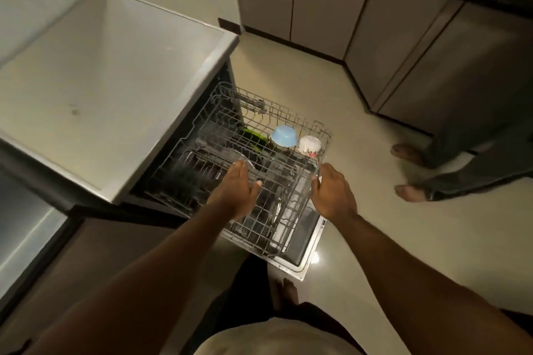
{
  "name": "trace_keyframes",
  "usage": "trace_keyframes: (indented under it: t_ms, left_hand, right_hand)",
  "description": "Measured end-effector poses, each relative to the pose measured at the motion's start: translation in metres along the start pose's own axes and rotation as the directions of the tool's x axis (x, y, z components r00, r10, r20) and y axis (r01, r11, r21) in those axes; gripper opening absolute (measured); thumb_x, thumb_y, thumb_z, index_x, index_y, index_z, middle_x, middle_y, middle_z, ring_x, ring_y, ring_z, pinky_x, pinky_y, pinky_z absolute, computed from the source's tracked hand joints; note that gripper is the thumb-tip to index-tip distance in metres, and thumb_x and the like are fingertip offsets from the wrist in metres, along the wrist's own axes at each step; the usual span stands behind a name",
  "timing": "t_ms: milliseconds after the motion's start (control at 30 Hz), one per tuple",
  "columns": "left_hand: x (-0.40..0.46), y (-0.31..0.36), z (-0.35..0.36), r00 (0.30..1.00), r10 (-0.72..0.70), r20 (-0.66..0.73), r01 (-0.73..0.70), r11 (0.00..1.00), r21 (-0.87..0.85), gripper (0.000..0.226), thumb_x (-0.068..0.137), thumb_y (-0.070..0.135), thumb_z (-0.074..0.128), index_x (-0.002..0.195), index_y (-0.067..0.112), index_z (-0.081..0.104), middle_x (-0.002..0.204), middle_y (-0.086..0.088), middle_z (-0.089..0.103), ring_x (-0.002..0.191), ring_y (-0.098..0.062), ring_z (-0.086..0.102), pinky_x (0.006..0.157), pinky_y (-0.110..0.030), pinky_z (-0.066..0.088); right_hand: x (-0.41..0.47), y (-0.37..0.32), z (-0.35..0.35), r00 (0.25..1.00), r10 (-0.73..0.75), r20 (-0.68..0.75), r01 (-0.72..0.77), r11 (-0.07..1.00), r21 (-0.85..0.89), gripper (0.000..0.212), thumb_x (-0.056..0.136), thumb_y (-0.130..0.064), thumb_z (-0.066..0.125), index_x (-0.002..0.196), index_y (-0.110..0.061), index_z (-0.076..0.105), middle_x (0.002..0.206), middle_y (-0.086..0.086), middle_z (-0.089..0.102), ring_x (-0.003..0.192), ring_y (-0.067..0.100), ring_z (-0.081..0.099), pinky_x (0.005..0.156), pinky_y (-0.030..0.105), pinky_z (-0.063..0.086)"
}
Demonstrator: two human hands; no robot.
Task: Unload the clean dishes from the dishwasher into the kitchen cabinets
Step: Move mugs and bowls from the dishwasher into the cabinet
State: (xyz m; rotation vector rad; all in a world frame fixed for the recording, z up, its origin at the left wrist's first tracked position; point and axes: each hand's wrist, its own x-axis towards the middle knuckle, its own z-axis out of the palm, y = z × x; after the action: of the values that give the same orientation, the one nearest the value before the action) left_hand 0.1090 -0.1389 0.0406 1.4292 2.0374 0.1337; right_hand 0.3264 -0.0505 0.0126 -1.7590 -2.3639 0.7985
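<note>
Dishes sit in the pulled-out upper rack (202, 135) of the dishwasher: a blue bowl (284, 135) and a white patterned cup (310, 145), both upside down, toward its far side. The left hand (236, 190) rests flat on the wires, fingers straight. The right hand (331, 190) grips the rack's right edge.

The wire upper rack (253, 170) stands pulled out over the open dishwasher door (302, 242). At its far right edge sit 2 upturned bowls, a blue bowl (283, 135) beside a white flowered bowl (309, 146); green dishes (253, 135) lie below.
</note>
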Motion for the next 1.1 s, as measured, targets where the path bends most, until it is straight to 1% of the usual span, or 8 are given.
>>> trace_keyframes:
  t_ms: [100,300,633,767,900,967,1033,1100]
  left_hand:
    - [0.034,-0.013,0.002,0.999,0.028,0.045,-0.028,1.000,-0.014,0.072,0.102,0.045,0.035,0.155,0.005,0.006,0.163,-0.015,0.004,0.151,-0.027,0.000,0.120,-0.038,0.009]
    - [0.099,-0.024,0.013,0.985,0.020,0.174,-0.021,1.000,0.006,0.072,0.103,0.046,0.032,0.156,0.006,0.003,0.164,-0.013,0.000,0.151,-0.026,-0.004,0.123,-0.047,0.013]
    - [0.201,-0.037,0.035,0.953,0.046,0.301,-0.067,0.996,0.061,0.074,0.103,0.043,0.034,0.156,0.005,0.000,0.164,-0.011,-0.005,0.152,-0.024,-0.005,0.123,-0.040,0.010]
    - [0.253,-0.039,0.051,0.964,0.047,0.263,-0.067,0.995,0.070,0.078,0.101,0.042,0.043,0.156,0.004,0.003,0.164,-0.012,0.002,0.152,-0.026,0.001,0.122,-0.043,0.016]
    - [0.306,-0.037,0.070,0.989,0.052,0.136,-0.049,0.998,-0.026,0.079,0.090,0.032,0.066,0.150,0.004,0.023,0.152,-0.015,0.032,0.138,-0.030,0.035,0.110,-0.039,0.036]
    - [0.331,-0.037,0.079,0.992,0.047,0.114,-0.034,0.993,-0.112,0.083,0.079,0.026,0.078,0.144,0.007,0.031,0.145,-0.014,0.040,0.132,-0.028,0.041,0.108,-0.037,0.039]
    - [0.351,-0.039,0.087,0.991,0.029,0.129,-0.012,0.991,-0.130,0.095,0.069,0.030,0.085,0.144,0.008,0.031,0.144,-0.013,0.039,0.132,-0.028,0.041,0.108,-0.040,0.041]
    - [0.368,-0.038,0.096,0.988,0.002,0.154,0.019,0.991,-0.134,0.113,0.058,0.047,0.085,0.147,0.008,0.026,0.147,-0.012,0.036,0.134,-0.027,0.038,0.109,-0.042,0.040]
  right_hand:
    - [0.016,0.001,0.012,0.998,0.065,0.011,-0.065,0.998,-0.007,0.045,0.101,-0.029,0.042,0.141,-0.009,0.043,0.144,0.013,0.049,0.130,0.031,0.046,0.106,0.039,0.040]
    - [0.061,0.006,0.046,0.988,0.144,0.051,-0.145,0.989,0.011,0.045,0.100,-0.026,0.043,0.140,-0.005,0.042,0.137,0.020,0.053,0.124,0.038,0.049,0.101,0.042,0.044]
    - [0.154,0.012,0.088,0.971,0.236,0.029,-0.238,0.962,0.138,0.046,0.100,-0.022,0.046,0.140,0.000,0.043,0.141,0.019,0.048,0.130,0.035,0.044,0.106,0.038,0.038]
    - [0.195,0.029,0.107,0.954,0.294,0.055,-0.299,0.942,0.150,0.052,0.099,-0.026,0.049,0.142,0.001,0.038,0.142,0.019,0.046,0.133,0.034,0.041,0.108,0.039,0.038]
    - [0.227,0.049,0.133,0.936,0.348,0.059,-0.353,0.927,0.127,0.058,0.096,-0.030,0.054,0.142,0.000,0.035,0.146,0.019,0.038,0.137,0.035,0.034,0.110,0.044,0.038]
    - [0.239,0.056,0.145,0.937,0.346,0.058,-0.350,0.929,0.117,0.061,0.094,-0.029,0.057,0.144,-0.001,0.033,0.150,0.020,0.031,0.141,0.034,0.028,0.115,0.041,0.033]
    - [0.247,0.059,0.155,0.938,0.343,0.046,-0.346,0.930,0.122,0.063,0.092,-0.028,0.061,0.143,-0.002,0.034,0.148,0.019,0.032,0.139,0.033,0.029,0.115,0.040,0.032]
    - [0.255,0.062,0.166,0.925,0.379,0.021,-0.378,0.916,0.133,0.065,0.090,-0.031,0.063,0.142,-0.002,0.035,0.146,0.019,0.034,0.136,0.032,0.033,0.113,0.039,0.034]
